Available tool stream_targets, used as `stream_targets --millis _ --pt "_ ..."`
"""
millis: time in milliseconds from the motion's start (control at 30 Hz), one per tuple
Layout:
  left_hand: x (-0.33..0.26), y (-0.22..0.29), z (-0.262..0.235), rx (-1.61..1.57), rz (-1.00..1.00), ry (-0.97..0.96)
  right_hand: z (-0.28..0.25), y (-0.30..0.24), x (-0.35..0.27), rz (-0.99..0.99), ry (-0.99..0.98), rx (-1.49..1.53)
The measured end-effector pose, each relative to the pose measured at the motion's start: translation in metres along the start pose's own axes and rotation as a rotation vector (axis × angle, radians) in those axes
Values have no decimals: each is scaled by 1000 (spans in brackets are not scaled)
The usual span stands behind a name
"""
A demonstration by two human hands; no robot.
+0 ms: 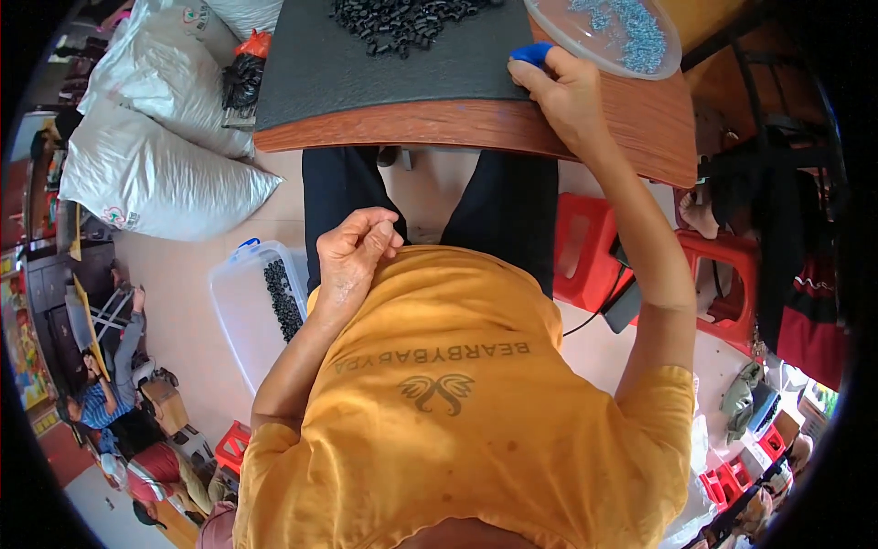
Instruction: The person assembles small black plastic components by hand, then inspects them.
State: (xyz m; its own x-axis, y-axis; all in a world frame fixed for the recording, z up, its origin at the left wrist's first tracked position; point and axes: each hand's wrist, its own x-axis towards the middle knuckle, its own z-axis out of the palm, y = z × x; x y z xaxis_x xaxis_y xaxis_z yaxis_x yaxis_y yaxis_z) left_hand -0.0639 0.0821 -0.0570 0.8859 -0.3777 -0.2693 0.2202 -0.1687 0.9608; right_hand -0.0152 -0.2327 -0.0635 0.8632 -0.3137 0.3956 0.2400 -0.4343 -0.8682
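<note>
A small, curved, plastic-looking blue piece (530, 53), pinched in the right hand (572, 96), is judged light, best edge-gripped; the left hand (355, 249) is curled, nothing visible inside.

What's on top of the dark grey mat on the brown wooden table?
Small black pieces lie heaped at the far side of the mat. Near its right edge are the right hand and a blue object. Whatever lies beneath the pieces is covered.

Matt mat (366, 78), glossy wood-grained table (402, 126), smooth blue piece (530, 52)
</note>
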Motion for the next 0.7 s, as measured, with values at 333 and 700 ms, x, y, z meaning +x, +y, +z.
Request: stream_targets --millis 333,700 --pt "-13 0 14 208 75 40 5 6 1 -144 57 -182" --pt "-14 -9 8 155 24 66 3 -2 -2 -86 28 -190"
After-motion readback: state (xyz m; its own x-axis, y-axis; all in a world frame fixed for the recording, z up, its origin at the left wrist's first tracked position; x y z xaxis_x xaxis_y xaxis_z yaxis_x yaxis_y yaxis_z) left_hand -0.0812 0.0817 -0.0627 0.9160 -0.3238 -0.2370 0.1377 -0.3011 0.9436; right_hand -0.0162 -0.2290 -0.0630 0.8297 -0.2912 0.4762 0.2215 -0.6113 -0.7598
